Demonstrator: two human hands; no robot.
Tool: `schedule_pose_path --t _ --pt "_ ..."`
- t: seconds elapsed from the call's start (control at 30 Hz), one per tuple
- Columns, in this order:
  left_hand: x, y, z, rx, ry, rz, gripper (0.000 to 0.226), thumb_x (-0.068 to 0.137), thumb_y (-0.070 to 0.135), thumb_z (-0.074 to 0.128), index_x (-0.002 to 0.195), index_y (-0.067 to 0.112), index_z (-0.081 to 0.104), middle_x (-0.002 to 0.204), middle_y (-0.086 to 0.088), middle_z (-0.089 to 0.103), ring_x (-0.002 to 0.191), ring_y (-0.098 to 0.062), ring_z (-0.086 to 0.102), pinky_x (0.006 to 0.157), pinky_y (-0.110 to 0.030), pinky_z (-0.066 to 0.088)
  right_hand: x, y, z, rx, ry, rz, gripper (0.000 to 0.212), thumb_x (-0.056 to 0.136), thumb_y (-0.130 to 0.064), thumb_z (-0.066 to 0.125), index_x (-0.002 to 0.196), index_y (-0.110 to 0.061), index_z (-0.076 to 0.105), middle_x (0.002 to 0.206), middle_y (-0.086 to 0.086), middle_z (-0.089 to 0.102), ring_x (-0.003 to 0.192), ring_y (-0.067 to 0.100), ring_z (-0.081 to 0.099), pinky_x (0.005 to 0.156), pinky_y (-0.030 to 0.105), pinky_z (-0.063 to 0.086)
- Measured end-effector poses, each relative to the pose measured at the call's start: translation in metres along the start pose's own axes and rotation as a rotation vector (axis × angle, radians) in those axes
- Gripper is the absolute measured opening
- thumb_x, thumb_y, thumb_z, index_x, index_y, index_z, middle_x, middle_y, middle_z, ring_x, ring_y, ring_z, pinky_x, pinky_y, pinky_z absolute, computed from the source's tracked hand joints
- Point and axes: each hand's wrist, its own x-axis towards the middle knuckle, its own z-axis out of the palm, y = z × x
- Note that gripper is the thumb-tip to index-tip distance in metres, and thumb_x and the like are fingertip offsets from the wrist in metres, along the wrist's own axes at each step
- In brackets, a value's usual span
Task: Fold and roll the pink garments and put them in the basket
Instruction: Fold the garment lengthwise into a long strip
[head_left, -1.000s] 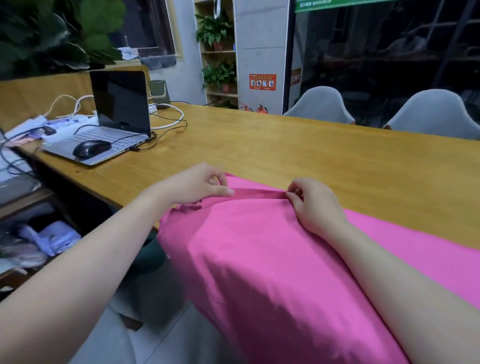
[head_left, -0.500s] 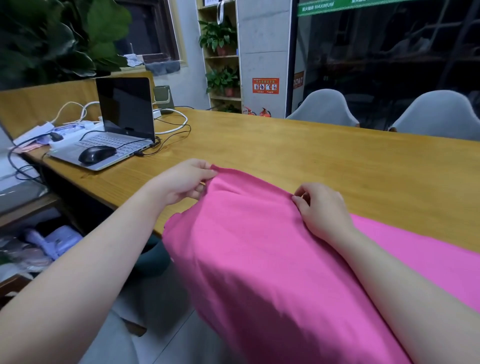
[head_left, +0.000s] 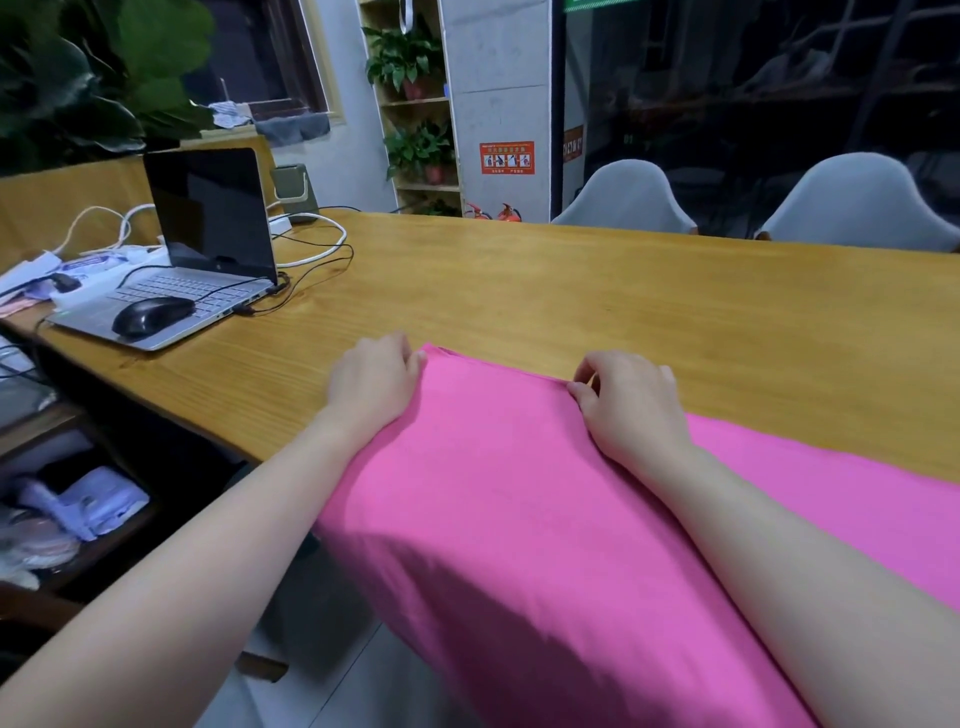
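garment: pink garment (head_left: 519, 519) lies under both hands, far edge on the wooden counter (head_left: 571, 291), near part hanging off the counter edge toward the person.
left hand: left hand (head_left: 371, 382) at far-left corner of the fabric, fingers curled over the edge, thumb on top – pinching it.
right hand: right hand (head_left: 631, 402) on the far edge, a bit to the right of the left; thumb & fingertips pinch a small ridge of cloth.
change: vs 1 s ago the far edge has been carried fwd & laid further onto the counter; the bunched-up lift seen 0.5 s ago is now flattened, hands wider apart.
meaning: looks like spreading/squaring the piece before the 1st fold; rolling not started, prob. early in the task.
basket: not in view, can't say where it is.
beyond left hand: open laptop (head_left: 208, 249) w/ black mouse (head_left: 150, 314) on it, cables nearby – well apart from the cloth.
beyond right hand: two grey chairs (head_left: 857, 202) past the counter.
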Motion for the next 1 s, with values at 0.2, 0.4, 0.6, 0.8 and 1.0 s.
schedule_pose_path --t 0.2,0.4,0.6,0.8,1.0 --pt "0.020 -0.009 -0.020 -0.138 -0.193 -0.037 0.032 0.095 0.049 0.064 0.078 0.021 0.062 0.089 -0.007 0.066 0.091 -0.034 0.062 0.073 -0.037 0.047 -0.002 0.001 0.001 0.016 -0.007 0.012 0.012 0.096 -0.032 0.061 0.093 -0.022 0.067 0.100 0.002 0.070 0.104 0.030 0.061 0.085 0.042 0.038" --pt "0.007 -0.009 -0.003 0.052 -0.073 0.072 0.033 0.100 0.051 0.052 0.086 0.021 0.056 0.094 -0.013 0.070 0.092 -0.040 0.064 0.068 -0.038 0.042 -0.001 0.000 0.002 -0.017 -0.007 0.026 0.013 0.097 -0.033 0.060 0.095 -0.022 0.068 0.101 0.002 0.070 0.104 0.031 0.061 0.084 0.042 0.037" --pt "0.003 -0.004 0.002 0.081 0.041 0.094 0.028 0.100 0.047 0.052 0.088 0.022 0.057 0.092 -0.016 0.070 0.090 -0.042 0.065 0.068 -0.041 0.042 0.002 0.001 0.003 -0.052 -0.001 0.007 0.013 0.097 -0.033 0.060 0.095 -0.022 0.067 0.101 0.004 0.070 0.104 0.032 0.061 0.085 0.043 0.037" --pt "-0.004 0.015 -0.014 0.287 0.069 0.245 0.010 0.090 0.018 0.066 0.094 0.011 0.060 0.091 -0.015 0.061 0.085 -0.038 0.061 0.068 -0.040 0.044 -0.009 -0.002 -0.013 -0.148 0.025 -0.105 0.011 0.096 -0.024 0.060 0.102 -0.019 0.068 0.103 0.005 0.066 0.107 0.031 0.060 0.085 0.044 0.036" --pt "-0.058 0.098 -0.016 -0.118 -0.370 0.498 0.034 0.106 0.026 0.045 0.133 0.014 0.061 0.135 -0.014 0.058 0.131 -0.033 0.050 0.110 -0.040 0.038 -0.063 0.047 -0.102 -0.170 -0.159 -0.204 0.009 0.092 -0.021 0.061 0.095 -0.025 0.069 0.097 -0.002 0.065 0.093 0.028 0.062 0.074 0.039 0.050"
